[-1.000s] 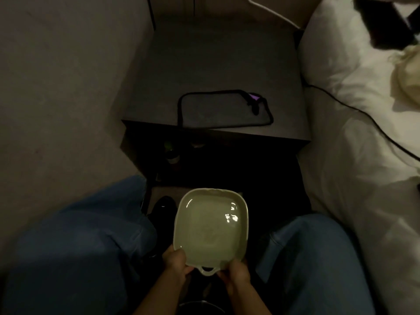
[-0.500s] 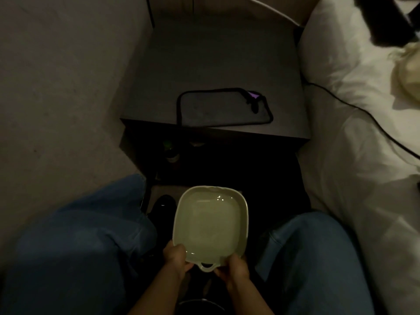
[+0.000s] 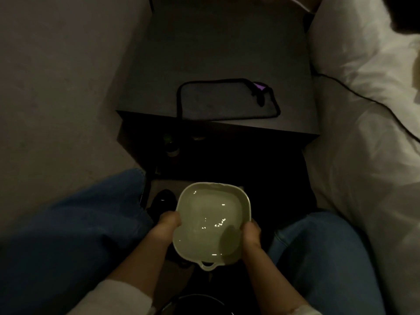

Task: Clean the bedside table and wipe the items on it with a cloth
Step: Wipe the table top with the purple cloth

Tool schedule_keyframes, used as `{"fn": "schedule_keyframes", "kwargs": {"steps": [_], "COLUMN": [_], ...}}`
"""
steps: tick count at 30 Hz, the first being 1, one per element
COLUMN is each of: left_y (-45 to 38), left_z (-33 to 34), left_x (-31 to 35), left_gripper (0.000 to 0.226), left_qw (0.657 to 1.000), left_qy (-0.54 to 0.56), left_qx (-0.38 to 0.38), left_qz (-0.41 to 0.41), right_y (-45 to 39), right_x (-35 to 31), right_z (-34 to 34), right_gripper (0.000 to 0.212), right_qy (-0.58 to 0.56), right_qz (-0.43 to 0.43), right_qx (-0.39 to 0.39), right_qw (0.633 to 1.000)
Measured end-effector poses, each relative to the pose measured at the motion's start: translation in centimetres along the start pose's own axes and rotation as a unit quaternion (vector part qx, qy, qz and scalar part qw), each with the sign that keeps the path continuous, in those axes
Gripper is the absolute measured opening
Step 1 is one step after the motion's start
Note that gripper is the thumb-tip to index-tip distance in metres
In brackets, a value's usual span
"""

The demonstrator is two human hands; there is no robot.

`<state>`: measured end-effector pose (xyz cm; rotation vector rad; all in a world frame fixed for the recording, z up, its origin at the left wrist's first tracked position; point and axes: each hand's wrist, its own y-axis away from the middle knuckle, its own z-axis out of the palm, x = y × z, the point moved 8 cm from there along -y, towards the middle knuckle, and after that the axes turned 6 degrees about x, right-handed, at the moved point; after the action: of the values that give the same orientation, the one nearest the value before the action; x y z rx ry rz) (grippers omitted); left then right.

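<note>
1. Head view: the scene is dim, seen from above and looking down at a seated person's lap and a nightstand beyond it.
2. A pale green, square ceramic dish with rounded corners [image 3: 210,221] is held in the near centre, between the person's knees. A small loop handle sticks out from its near edge.
3. The left hand [image 3: 169,221] grips the dish's left rim, fingers curled around the edge.
4. The right hand [image 3: 251,233] grips the dish's right rim, with the thumb lying inside the dish over the rim.
5. Both forearms reach in from the near edge, each with a pale sleeve [image 3: 118,298] pushed up toward the elbow.
6. Legs in blue jeans [image 3: 75,223] spread to the near left and near right of the dish.
7. The dark, square bedside table [image 3: 227,42] stands beyond the dish, in the far centre.
8. A grey rectangular cloth with black edging [image 3: 225,101] lies flat on the table's near edge, well apart from the dish. A small purple tag shows at its far right corner.
9. Below the tabletop is a dark open shelf; the things in it are too dim to tell.
10. White bedding [image 3: 363,133] fills the right side, with a thin black cable [image 3: 368,101] running across it.
11. A plain grey wall [image 3: 56,87] fills the left side.
</note>
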<state>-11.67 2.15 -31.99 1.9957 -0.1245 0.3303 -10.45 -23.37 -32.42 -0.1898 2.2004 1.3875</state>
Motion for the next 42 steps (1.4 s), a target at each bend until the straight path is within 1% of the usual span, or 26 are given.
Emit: {"fn": "schedule_keyframes", "kwargs": {"steps": [2, 5, 6, 7, 9, 10, 12, 14, 17, 21, 27, 31, 37, 40, 42], "left_y": [-0.3, -0.9, -1.0, -1.1, -1.6, -2.0, -2.5, -2.9, -2.8, -2.9, -1.9, -2.1, -2.3, -2.5, -2.6], "left_z": [0.0, 0.4, 0.8, 1.2, 1.4, 1.4, 1.7, 1.7, 1.6, 1.2, 1.2, 1.4, 1.5, 1.7, 1.8], "left_x": [0.3, 0.3, 0.6, 0.9, 1.6, 1.9, 2.2, 2.5, 2.8, 3.2, 4.7, 5.8, 8.1, 9.0, 9.4], "left_gripper": [0.043, 0.050, 0.054, 0.057, 0.062, 0.063, 0.064, 0.061, 0.058, 0.058, 0.060, 0.059, 0.055, 0.053, 0.052], "left_qw": [0.999, 0.997, 0.996, 0.994, 0.993, 0.992, 0.989, 0.987, 0.987, 0.990, 0.994, 0.991, 0.991, 0.993, 0.994], "left_qy": [-0.014, -0.022, -0.022, -0.018, -0.044, -0.063, -0.097, -0.114, -0.118, -0.097, -0.026, -0.053, -0.058, -0.041, -0.032], "left_qx": [-0.032, -0.068, -0.083, -0.091, -0.071, -0.060, -0.055, -0.048, -0.029, -0.022, -0.032, -0.045, -0.037, -0.032, -0.028], "left_qz": [-0.005, 0.015, 0.035, 0.053, 0.080, 0.089, 0.101, 0.106, 0.106, 0.098, 0.105, 0.116, 0.116, 0.107, 0.099], "right_y": [-1.4, -1.9, -1.8, -2.3, -3.0, -3.3, -3.6, -3.8, -3.6, -3.8, -3.5, -3.6, -4.6, -5.2, -5.7], "right_x": [-0.3, -0.6, -0.6, -0.6, -1.1, -1.3, -1.5, -1.7, -1.9, -2.1, -3.9, -4.9, -6.6, -8.3, -9.4], "right_z": [-0.4, 0.1, 0.4, 0.8, 1.3, 1.5, 1.4, 1.1, 1.1, 1.3, 1.9, 2.1, 3.7, 4.0, 4.1], "right_gripper": [0.033, 0.016, 0.017, 0.026, 0.048, 0.054, 0.056, 0.052, 0.046, 0.045, 0.046, 0.043, 0.034, 0.037, 0.024], "right_qy": [0.034, 0.154, 0.178, 0.187, 0.189, 0.207, 0.245, 0.267, 0.267, 0.238, 0.229, 0.208, 0.175, 0.183, 0.202], "right_qz": [0.040, 0.053, 0.048, 0.038, 0.016, 0.009, 0.008, 0.003, -0.002, -0.006, -0.029, -0.025, -0.021, -0.034, -0.039], "right_qx": [0.016, -0.050, -0.068, -0.078, -0.087, -0.087, -0.082, -0.063, -0.050, -0.035, -0.041, -0.046, -0.061, -0.060, -0.059], "right_qw": [0.999, 0.985, 0.981, 0.979, 0.978, 0.975, 0.966, 0.962, 0.962, 0.971, 0.972, 0.977, 0.982, 0.981, 0.977]}}
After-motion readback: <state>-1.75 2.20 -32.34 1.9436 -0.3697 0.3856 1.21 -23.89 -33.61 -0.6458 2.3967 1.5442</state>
